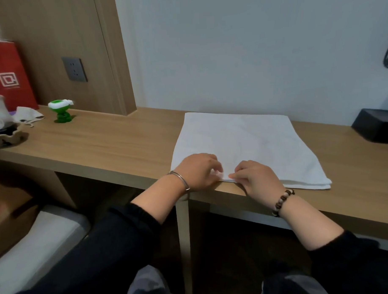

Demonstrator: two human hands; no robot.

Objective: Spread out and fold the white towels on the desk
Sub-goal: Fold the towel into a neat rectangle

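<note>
Head view: nearest are two black sleeves pushed up the forearms, with a thin silver bangle [179, 177] on the left wrist and a brown-and-cream bead bracelet [282, 201] on the right. Both wrists reach over the front edge of the light wooden desk [113, 145]. The hands meet knuckles-up, close together, on the near hem of the folded white cloth towel [243, 140], toward its left end.

The left hand [197, 172] has its fingers curled onto the hem. The tips are smeared, but it reads as a pinch on the cloth. The right hand [259, 179] pinches the same hem between thumb and forefinger, just beside the left.

The towel lies flat on the desk with its near edge along the desk's front edge. Stacked layers show at the near right corner (so it is at least doubled).

The step looks like taking hold of a layer to open or refold it. To do it well, each pinch should catch only the layer wanted. The hands should then slide apart toward the corners and lift evenly, so the hem stays straight and no crease drags across.

Farther back, well apart from the towel, stand a small green plastic toy figure [61, 112] and a red paper bag [8, 74] at the left. A black box [373, 125] sits at the right.
</note>
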